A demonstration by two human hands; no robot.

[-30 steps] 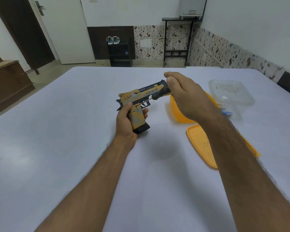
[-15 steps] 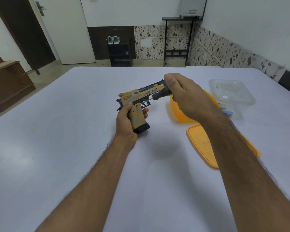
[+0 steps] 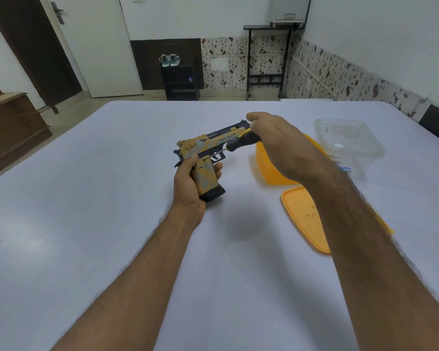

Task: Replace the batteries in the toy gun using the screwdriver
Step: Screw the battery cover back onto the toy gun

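One toy gun (image 3: 205, 150), one screwdriver (image 3: 240, 143), one orange tub (image 3: 269, 171), one orange lid (image 3: 304, 219), one clear box (image 3: 347, 143), all on the desk (image 3: 86, 198), whose left and near parts lie bare. Left hand (image 3: 188, 188): fingers wrapped round the gun's grip, held mid-desk, well in from every edge. Right hand (image 3: 279, 140): fingers curled on the screwdriver's handle, tip touching the gun just above the trigger.

Open table (image 3: 86, 224) lies left and near; on the right an orange tub (image 3: 269, 171), its lid (image 3: 304, 216) and a clear box (image 3: 350, 143) crowd the way.
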